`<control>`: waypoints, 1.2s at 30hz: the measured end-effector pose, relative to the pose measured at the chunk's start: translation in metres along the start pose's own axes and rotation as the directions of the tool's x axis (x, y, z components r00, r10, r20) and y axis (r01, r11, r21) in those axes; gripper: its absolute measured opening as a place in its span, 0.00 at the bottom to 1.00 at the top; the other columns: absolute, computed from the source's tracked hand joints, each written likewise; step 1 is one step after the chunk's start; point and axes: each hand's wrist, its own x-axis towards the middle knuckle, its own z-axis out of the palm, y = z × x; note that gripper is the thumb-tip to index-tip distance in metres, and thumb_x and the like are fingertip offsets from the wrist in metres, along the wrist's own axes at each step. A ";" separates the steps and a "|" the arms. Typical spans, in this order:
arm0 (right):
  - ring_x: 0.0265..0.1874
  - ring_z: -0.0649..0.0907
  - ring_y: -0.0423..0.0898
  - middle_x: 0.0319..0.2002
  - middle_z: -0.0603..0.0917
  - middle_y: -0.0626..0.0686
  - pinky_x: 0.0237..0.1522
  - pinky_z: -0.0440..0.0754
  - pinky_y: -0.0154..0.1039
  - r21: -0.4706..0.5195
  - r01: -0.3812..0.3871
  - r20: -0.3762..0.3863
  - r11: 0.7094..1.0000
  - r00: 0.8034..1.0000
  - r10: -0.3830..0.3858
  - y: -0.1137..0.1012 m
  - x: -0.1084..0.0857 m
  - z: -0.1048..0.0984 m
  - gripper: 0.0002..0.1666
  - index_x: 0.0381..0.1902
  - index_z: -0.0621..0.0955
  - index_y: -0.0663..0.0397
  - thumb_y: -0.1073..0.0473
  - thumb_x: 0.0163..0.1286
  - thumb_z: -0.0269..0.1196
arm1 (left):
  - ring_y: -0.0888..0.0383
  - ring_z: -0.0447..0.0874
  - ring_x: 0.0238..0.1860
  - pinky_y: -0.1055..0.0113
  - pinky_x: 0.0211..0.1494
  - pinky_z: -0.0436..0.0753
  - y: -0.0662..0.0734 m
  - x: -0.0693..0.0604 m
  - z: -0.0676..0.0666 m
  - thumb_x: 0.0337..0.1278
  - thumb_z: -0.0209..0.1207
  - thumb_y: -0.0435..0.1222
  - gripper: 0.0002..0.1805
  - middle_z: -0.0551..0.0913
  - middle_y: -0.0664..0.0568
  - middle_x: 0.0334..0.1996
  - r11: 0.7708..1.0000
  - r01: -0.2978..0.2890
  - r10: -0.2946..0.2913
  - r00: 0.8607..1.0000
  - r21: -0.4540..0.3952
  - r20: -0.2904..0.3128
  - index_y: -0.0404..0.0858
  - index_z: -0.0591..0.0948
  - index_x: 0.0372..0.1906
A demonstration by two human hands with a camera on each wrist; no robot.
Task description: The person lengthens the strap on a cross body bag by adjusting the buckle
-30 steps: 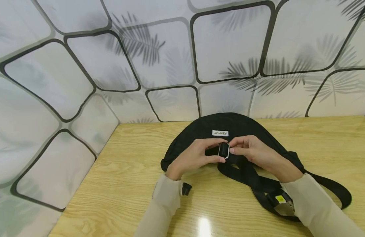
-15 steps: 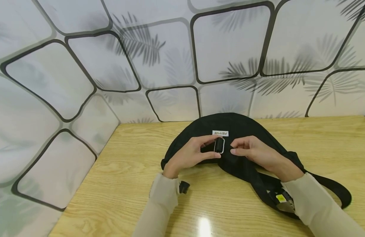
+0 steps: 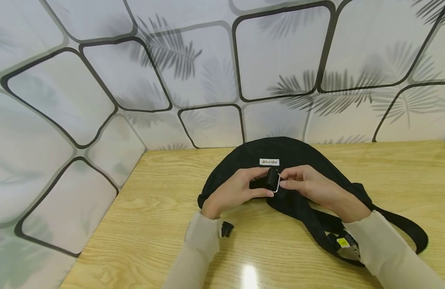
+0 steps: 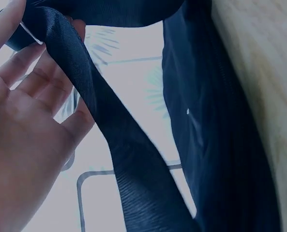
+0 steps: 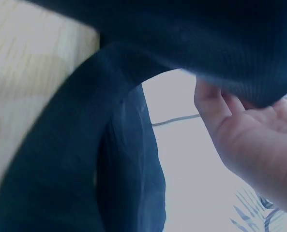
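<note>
A black waist bag [image 3: 291, 150] with a white label [image 3: 269, 162] lies against the back of the table. Above its lower edge, my left hand [image 3: 235, 188] holds a metal strap slider [image 3: 278, 184], thumb below and fingers above. Black webbing [image 3: 272, 179] bulges in a loop through that frame. My right hand [image 3: 313, 186] pinches the slider's right side with thumb and index finger. In the left wrist view, the strap [image 4: 119, 130] runs down from the left hand's fingers. In the right wrist view, wide webbing [image 5: 220, 58] hides the right fingertips.
The rest of the strap [image 3: 313, 228] curves over the wooden table [image 3: 146, 224] to the right and under the right forearm. A black buckle piece [image 3: 227, 229] shows beside the left cuff. A patterned curtain [image 3: 208, 80] stands behind and at left.
Half a second ago my left hand drew the slider left, away from the right fingers. Now it is back to the right, tilted, and the right fingers meet its edge.
</note>
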 end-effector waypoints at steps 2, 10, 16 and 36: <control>0.29 0.79 0.42 0.29 0.81 0.49 0.32 0.79 0.32 -0.021 -0.021 0.020 1.000 1.000 0.021 0.000 -0.001 -0.002 0.08 0.42 0.80 0.68 0.66 0.76 0.57 | 0.60 0.77 0.63 0.65 0.65 0.74 0.002 -0.002 -0.003 0.66 0.66 0.33 0.27 0.79 0.45 0.63 1.000 0.019 -0.018 1.000 0.011 -0.019 0.33 0.76 0.67; 0.20 0.75 0.39 0.21 0.74 0.45 0.26 0.74 0.31 -0.139 -0.072 0.043 0.988 0.996 0.079 0.000 -0.002 -0.006 0.12 0.38 0.79 0.71 0.64 0.76 0.59 | 0.53 0.78 0.62 0.59 0.64 0.75 0.003 -0.009 -0.013 0.65 0.67 0.34 0.32 0.78 0.42 0.64 0.994 0.077 -0.071 0.994 0.073 -0.088 0.31 0.72 0.71; 0.24 0.78 0.41 0.24 0.77 0.47 0.27 0.77 0.31 -0.111 -0.038 0.018 0.993 0.999 0.040 0.002 -0.001 -0.003 0.11 0.39 0.78 0.73 0.65 0.77 0.58 | 0.62 0.80 0.44 0.67 0.50 0.78 0.000 -0.004 -0.006 0.65 0.66 0.32 0.15 0.86 0.48 0.46 1.000 0.017 -0.016 0.999 0.013 -0.047 0.33 0.81 0.55; 0.28 0.78 0.42 0.35 0.85 0.53 0.32 0.77 0.33 -0.079 -0.019 -0.111 0.997 0.994 0.010 -0.005 0.002 0.006 0.11 0.51 0.72 0.72 0.68 0.76 0.57 | 0.66 0.80 0.43 0.72 0.48 0.77 0.002 0.002 0.005 0.62 0.70 0.35 0.18 0.87 0.50 0.47 0.987 0.117 -0.109 0.992 0.114 -0.070 0.35 0.81 0.54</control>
